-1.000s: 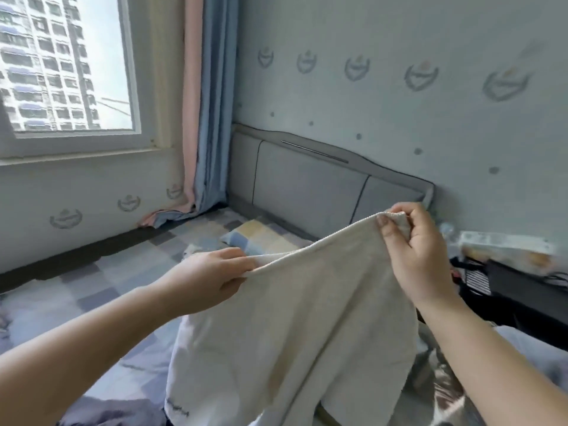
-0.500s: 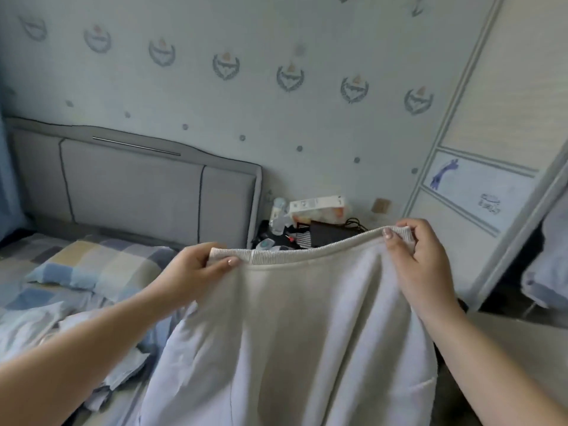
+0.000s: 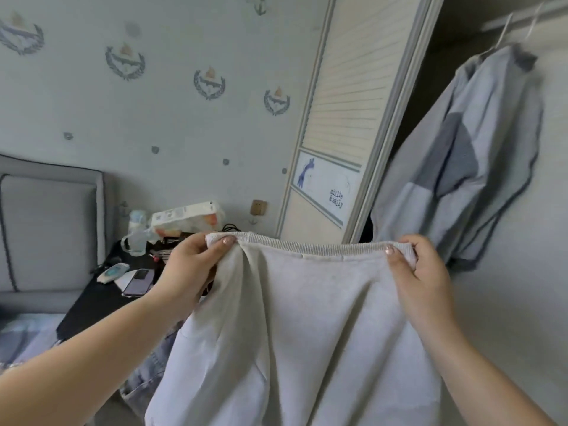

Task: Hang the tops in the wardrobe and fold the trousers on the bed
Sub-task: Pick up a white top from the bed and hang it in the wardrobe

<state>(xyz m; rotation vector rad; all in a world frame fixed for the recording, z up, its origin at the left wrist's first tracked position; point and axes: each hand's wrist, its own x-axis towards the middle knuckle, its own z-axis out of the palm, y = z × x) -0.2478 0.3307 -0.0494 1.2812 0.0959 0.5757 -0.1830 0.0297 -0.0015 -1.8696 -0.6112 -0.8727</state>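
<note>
— Before the open wardrobe (image 3: 353, 96), what is being held?

— A pale grey garment (image 3: 295, 327) is held up by its ribbed band, which is stretched level between the two hands. Whether it is a top or a pair of trousers cannot be told, since only the band and the cloth hanging below it are seen.

— How are the hands placed?

— They are kept well apart, one at each end of the band. The band's left end is pinched by the left hand (image 3: 190, 269), with the thumb laid over the front and the fingers curled behind. The right end is gripped the same way by the right hand (image 3: 421, 272). The cloth is bunched into folds just under the left thumb.

— And what is seen around it?

— To the right, inside the wardrobe, a blue and grey top (image 3: 461, 155) is hung on a hanger from the rail; it is near the right hand but not touched by it. The sliding door is seen beside it, slatted above, with a small printed panel below. To the left, a dark surface (image 3: 92, 302) is set beside a grey padded headboard (image 3: 46, 229). On that surface a phone (image 3: 138, 282), a clear cup (image 3: 135, 238) and a white pack (image 3: 187, 218) are laid close together. Below the left forearm, some denim cloth (image 3: 147, 376) is partly hidden by the held garment.
</note>
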